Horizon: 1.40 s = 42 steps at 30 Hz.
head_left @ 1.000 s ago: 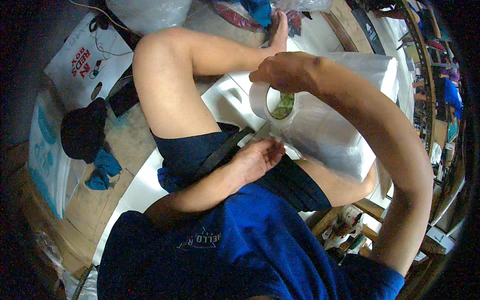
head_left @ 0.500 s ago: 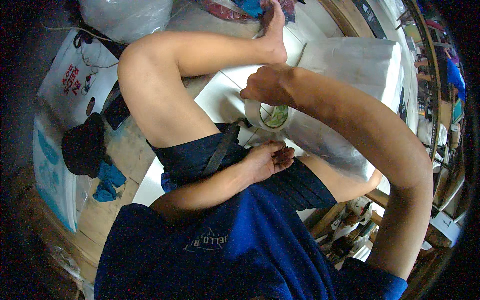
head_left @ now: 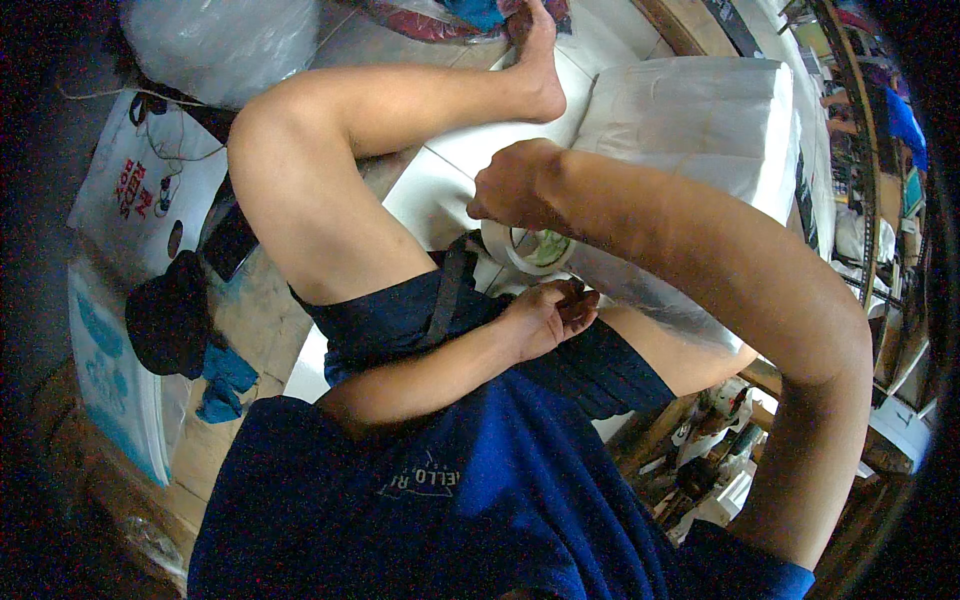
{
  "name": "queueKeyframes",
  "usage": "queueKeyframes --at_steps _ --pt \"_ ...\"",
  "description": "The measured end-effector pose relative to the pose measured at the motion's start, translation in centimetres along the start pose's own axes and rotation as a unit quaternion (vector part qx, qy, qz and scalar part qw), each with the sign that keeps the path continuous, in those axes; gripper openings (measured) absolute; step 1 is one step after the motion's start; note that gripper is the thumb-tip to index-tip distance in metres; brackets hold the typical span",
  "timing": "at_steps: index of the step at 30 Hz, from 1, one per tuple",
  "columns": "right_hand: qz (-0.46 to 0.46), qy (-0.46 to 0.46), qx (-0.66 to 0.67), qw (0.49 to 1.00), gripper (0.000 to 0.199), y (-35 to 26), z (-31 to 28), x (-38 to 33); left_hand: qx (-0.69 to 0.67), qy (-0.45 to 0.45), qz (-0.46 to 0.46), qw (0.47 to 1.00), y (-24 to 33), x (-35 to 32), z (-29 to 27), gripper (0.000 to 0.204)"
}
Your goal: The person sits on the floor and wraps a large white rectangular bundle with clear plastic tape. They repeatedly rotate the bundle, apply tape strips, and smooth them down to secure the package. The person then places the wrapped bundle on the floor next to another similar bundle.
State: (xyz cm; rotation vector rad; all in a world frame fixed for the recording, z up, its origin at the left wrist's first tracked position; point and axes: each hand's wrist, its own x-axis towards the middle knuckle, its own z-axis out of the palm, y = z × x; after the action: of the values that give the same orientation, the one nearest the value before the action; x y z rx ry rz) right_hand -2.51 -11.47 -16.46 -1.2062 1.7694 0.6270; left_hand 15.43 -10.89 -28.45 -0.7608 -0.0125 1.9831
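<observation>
My right hand [head_left: 515, 185] grips a white roll of tape [head_left: 530, 250] from above, over my lap. Just below it, my left hand [head_left: 545, 315] has its fingers curled near the roll's lower edge, seemingly pinching the tape's end, though that is hard to tell. A large white plastic-wrapped package [head_left: 690, 120] lies under and beyond my right forearm. I sit with my left knee [head_left: 270, 130] raised and my bare foot [head_left: 540, 70] on a white surface.
A dark cap [head_left: 170, 315] and a blue cloth [head_left: 225, 380] lie on a wooden surface at the left, beside printed white bags [head_left: 130, 190]. A clear plastic bag [head_left: 220, 40] sits at the top left. Shelves with goods [head_left: 880, 150] run along the right.
My right hand with the tape roll has come down toward my left hand, which has curled its fingers more tightly. The view has shifted slightly.
</observation>
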Motion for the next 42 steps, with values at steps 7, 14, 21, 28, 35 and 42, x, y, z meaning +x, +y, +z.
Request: queueKeyframes --at_steps 7,14,21,28,35,42 --pt "-0.001 0.017 0.023 1.0 0.025 -0.4 0.0 -0.4 -0.018 -0.012 -0.049 0.999 -0.1 1.5 -0.5 0.027" --pt "0.014 -0.006 0.027 1.0 0.023 0.0 -0.1 0.0 -0.06 -0.01 -0.055 0.997 0.5 1.7 -0.4 0.026" --pt "0.005 0.013 0.027 1.0 0.023 0.3 0.6 0.8 -0.088 -0.023 -0.109 0.99 1.1 2.3 -0.7 0.028" --pt "0.036 -0.006 -0.009 0.999 0.024 0.4 -0.5 0.1 -0.027 0.0 -0.126 0.992 0.5 3.3 0.4 0.029" --pt "0.014 -0.011 -0.039 0.999 0.027 0.7 -0.5 -0.2 0.066 0.026 -0.063 0.995 1.0 2.3 -0.4 0.027" --pt "0.011 -0.004 -0.048 0.999 0.03 1.2 -0.2 -0.1 0.068 0.148 0.088 0.983 2.0 -2.0 2.5 0.023"
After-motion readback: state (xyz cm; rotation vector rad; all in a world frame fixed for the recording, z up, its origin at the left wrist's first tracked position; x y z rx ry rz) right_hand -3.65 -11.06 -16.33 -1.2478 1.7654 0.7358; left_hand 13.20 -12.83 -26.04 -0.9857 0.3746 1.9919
